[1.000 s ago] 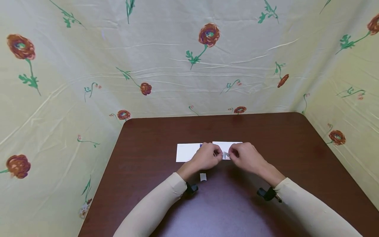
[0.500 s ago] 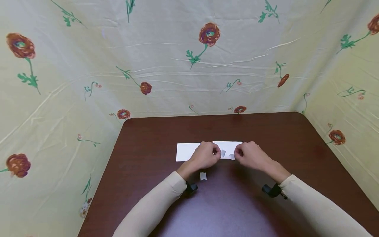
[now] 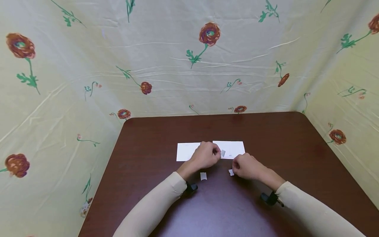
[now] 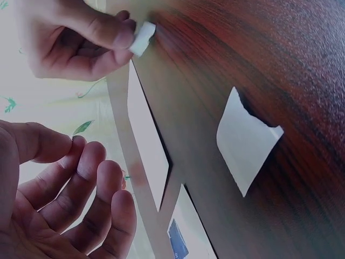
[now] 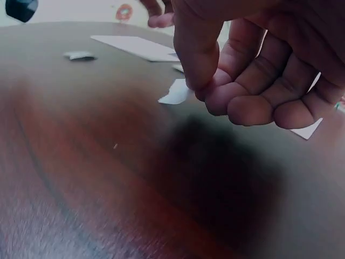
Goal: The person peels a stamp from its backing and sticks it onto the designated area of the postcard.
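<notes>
My left hand (image 3: pixel 206 154) is over the gap between two white cards, the left card (image 3: pixel 186 152) and the right card (image 3: pixel 234 148). Its thumb and forefinger pinch a small pale paper piece (image 3: pixel 223 153), whose outline is hard to make out in the left wrist view. Nearer to me and to the right, my right hand (image 3: pixel 248 167) pinches a white paper scrap (image 5: pixel 176 91) between thumb and forefinger, with its other fingers curled. A blue rectangle (image 4: pixel 178 240) shows on the left card, partly hidden by my left hand in the head view.
Another white paper scrap (image 3: pixel 203 176) lies on the dark brown table (image 3: pixel 165 131), just below my left wrist. Flower-printed cloth (image 3: pixel 165 49) hangs behind the table and at both sides. Each wrist wears a black device, one (image 3: pixel 192 188) visible below the left cuff.
My right hand has drawn away from the left hand, first rightward, then down toward me, carrying its paper scrap off the right card. My left hand has barely moved.
</notes>
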### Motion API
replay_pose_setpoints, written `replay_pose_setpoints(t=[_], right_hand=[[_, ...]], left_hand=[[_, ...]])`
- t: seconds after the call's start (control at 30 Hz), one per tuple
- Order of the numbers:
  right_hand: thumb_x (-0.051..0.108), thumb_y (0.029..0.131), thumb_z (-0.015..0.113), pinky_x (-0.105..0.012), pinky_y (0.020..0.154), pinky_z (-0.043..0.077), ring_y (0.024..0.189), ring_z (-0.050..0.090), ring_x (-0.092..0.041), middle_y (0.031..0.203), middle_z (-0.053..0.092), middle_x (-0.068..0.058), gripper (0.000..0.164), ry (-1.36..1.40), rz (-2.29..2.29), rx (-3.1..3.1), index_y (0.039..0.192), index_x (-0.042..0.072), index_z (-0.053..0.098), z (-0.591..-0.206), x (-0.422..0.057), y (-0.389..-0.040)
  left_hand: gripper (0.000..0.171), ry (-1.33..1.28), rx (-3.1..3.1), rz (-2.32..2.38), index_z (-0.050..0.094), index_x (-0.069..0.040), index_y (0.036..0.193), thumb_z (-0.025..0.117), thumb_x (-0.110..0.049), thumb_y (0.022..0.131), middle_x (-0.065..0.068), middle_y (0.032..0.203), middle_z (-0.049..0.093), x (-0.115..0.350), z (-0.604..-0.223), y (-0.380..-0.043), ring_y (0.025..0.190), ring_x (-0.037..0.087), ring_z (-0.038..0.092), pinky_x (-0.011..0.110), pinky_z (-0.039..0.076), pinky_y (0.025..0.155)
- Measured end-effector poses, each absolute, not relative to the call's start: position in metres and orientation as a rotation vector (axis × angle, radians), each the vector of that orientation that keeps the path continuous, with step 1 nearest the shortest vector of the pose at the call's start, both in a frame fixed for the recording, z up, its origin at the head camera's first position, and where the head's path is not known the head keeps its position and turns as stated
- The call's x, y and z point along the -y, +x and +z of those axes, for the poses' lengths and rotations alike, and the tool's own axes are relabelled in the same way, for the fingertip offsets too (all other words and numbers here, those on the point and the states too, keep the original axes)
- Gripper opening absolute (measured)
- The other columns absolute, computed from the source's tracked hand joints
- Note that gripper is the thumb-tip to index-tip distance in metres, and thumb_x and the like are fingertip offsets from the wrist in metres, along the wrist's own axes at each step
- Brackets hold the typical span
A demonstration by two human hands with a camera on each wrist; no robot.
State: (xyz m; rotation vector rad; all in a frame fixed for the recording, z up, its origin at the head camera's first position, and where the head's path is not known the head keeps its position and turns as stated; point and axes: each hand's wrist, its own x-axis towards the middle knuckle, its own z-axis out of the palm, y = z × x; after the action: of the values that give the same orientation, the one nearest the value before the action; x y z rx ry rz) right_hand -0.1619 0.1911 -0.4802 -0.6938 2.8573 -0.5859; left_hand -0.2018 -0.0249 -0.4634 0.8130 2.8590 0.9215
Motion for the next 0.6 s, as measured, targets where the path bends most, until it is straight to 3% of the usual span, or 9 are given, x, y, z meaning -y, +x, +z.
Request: replay_pose_setpoints(t=[0.6], right_hand=[[0.014, 0.081, 0.074, -0.023, 0.055, 0.042, 0.058, 0.045, -0.003, 0.063, 0.052, 0.013, 0.015, -0.911, -0.554, -3.081, 0.073, 0.022, 0.063, -0.47, -0.189, -0.167]], left_hand=[[0.011, 0.865, -2.88, 0.894, 0.074, -0.02, 0.079, 0.065, -0.016, 0.084, -0.012, 0.071, 0.065, 0.024, -0.467, -0.203, 0.065, 0.003, 0.055, 0.019, 0.044, 0.057]])
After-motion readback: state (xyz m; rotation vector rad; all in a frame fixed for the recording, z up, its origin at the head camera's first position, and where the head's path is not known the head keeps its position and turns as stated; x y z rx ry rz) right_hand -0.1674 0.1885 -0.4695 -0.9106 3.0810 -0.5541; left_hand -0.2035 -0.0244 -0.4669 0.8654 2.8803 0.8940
